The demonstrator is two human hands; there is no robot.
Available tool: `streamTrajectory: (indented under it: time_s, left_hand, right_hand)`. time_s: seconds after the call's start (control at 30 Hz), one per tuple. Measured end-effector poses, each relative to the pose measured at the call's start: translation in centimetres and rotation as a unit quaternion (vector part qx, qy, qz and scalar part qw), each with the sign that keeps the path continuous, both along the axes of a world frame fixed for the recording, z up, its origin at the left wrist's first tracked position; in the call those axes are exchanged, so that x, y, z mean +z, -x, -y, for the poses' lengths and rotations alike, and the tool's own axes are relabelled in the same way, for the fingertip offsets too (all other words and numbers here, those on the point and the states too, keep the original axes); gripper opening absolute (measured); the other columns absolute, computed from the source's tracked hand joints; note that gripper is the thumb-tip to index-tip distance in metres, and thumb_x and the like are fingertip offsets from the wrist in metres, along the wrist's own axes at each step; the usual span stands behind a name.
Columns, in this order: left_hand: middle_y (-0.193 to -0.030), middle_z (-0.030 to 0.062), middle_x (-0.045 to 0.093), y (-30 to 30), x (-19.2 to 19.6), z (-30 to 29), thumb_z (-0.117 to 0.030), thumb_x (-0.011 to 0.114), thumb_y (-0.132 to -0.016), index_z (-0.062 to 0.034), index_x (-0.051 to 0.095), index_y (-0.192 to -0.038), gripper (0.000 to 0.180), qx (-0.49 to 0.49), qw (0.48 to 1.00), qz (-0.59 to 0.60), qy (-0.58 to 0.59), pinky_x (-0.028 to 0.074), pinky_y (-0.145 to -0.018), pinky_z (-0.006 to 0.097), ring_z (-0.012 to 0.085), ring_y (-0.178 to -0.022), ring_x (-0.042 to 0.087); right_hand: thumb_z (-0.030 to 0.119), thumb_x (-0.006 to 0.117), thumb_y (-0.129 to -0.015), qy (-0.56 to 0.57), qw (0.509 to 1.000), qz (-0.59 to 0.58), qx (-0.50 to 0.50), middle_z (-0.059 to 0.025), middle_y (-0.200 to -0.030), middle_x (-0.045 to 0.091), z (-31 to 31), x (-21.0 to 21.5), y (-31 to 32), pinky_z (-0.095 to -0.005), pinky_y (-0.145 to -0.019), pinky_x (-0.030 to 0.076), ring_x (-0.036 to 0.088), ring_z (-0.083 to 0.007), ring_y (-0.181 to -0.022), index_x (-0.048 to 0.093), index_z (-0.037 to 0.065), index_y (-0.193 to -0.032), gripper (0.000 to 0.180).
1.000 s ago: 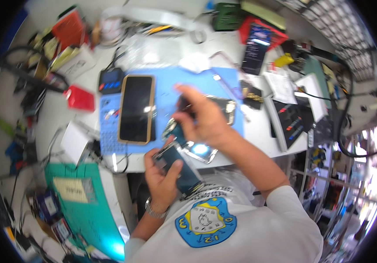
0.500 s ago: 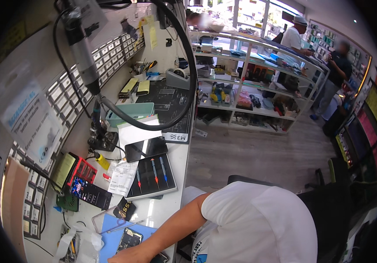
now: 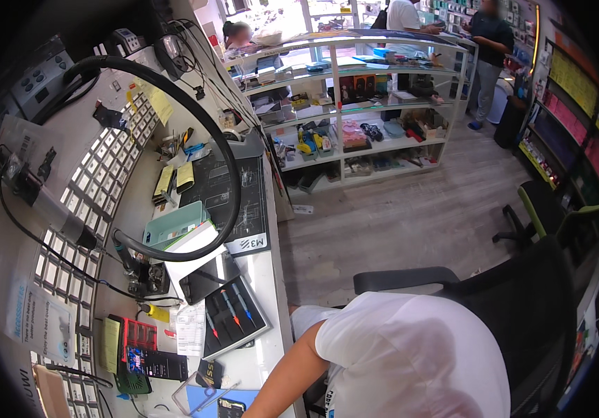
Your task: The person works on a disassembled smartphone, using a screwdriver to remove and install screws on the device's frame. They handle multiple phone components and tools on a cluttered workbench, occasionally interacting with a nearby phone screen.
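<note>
My bare right forearm, below a white sleeve, reaches down to the lower edge, where the hand is cut off. My left hand is out of the picture. Closest to my right wrist lies an opened phone (image 3: 231, 408) with its inner parts showing, on a blue mat (image 3: 198, 400). A clear phone case (image 3: 209, 391) lies at the mat's far edge, near a small black item with gold lettering (image 3: 209, 373). Farther up the desk is an open box (image 3: 249, 337) holding three screwdrivers with red and blue parts. A phone with a lit screen (image 3: 161, 364) leans to the left.
A black hose (image 3: 226, 139) loops over the desk. A dark glossy panel (image 3: 205, 279), a paper slip (image 3: 190, 331) and a green tray (image 3: 174, 224) lie along it. Small drawers (image 3: 97, 167) line the wall. Shelves (image 3: 390, 146), office chairs (image 3: 533, 306) and other people (image 3: 491, 49) are farther off.
The view has swung so that the desk sits lower and further left. My right hand, earlier in the picture at the opened phone, has passed below the lower edge.
</note>
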State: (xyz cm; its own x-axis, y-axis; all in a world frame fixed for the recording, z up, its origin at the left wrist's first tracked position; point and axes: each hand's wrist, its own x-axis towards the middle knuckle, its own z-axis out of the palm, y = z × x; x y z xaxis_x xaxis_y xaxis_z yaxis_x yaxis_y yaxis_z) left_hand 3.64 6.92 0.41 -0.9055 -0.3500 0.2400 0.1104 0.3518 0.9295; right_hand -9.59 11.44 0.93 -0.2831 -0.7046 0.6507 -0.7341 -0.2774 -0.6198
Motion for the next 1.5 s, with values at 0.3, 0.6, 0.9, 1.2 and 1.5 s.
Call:
streamTrajectory:
  time_s: [0.3,0.6,0.9,1.2,1.5]
  left_hand:
    - [-0.125,0.0230,0.067,1.2,0.2,-0.6,-0.004,0.069,-0.090,0.0037,0.056,-0.134,0.047,-0.029,0.999,0.005,-0.017,0.057,-0.094,0.045,0.0316,-0.109,0.068]
    - [-0.128,0.0214,0.067,-0.1,0.3,2.3,-0.002,0.067,-0.089,0.0027,0.054,-0.139,0.051,0.036,0.993,0.020,-0.109,0.057,-0.097,0.044,0.0295,-0.112,0.069]
    - [-0.143,0.0194,0.064,-5.5,0.2,4.7,0.002,0.071,-0.095,-0.0020,0.050,-0.133,0.044,0.144,0.913,0.020,-0.381,0.052,-0.100,0.033,0.0186,-0.115,0.065]
    - [-0.144,0.0202,0.064,-6.2,0.3,4.2,0.002,0.072,-0.094,-0.0035,0.047,-0.128,0.042,0.140,0.880,-0.009,-0.453,0.055,-0.095,0.029,0.0136,-0.110,0.067]
    - [-0.153,0.0209,0.056,-6.3,0.2,4.9,0.005,0.069,-0.098,-0.0018,0.041,-0.130,0.044,0.110,0.874,-0.008,-0.473,0.056,-0.092,0.027,0.0094,-0.108,0.063]
  right_hand:
    - [0.009,0.073,-0.079,0.002,0.995,0.097,0.005,-0.0222,-0.124,0.060,-4.0,0.6,-2.9,-0.0482,-0.086,0.052,0.064,-0.0411,-0.106,0.045,0.017,-0.160,0.087]
    - [-0.007,0.070,-0.078,-0.050,0.989,0.134,0.032,-0.0199,-0.129,0.060,-2.2,1.3,2.2,-0.0433,-0.094,0.054,0.066,-0.0379,-0.115,0.047,0.016,-0.159,0.088]
    - [-0.010,0.076,-0.081,-0.242,0.954,0.174,-0.015,-0.0160,-0.117,0.053,1.9,4.0,1.4,-0.0408,-0.088,0.058,0.068,-0.0344,-0.092,0.046,0.024,-0.160,0.091]
    - [-0.022,0.063,-0.087,-0.108,0.973,0.202,-0.026,-0.0181,-0.127,0.053,4.4,2.8,1.7,-0.0316,-0.086,0.061,0.070,-0.0254,-0.101,0.030,0.013,-0.163,0.089]
    - [-0.022,0.063,-0.087,-0.174,0.971,0.152,-0.069,-0.0181,-0.131,0.045,6.2,2.3,1.0,-0.0317,-0.086,0.064,0.069,-0.0257,-0.102,0.045,0.006,-0.154,0.075]
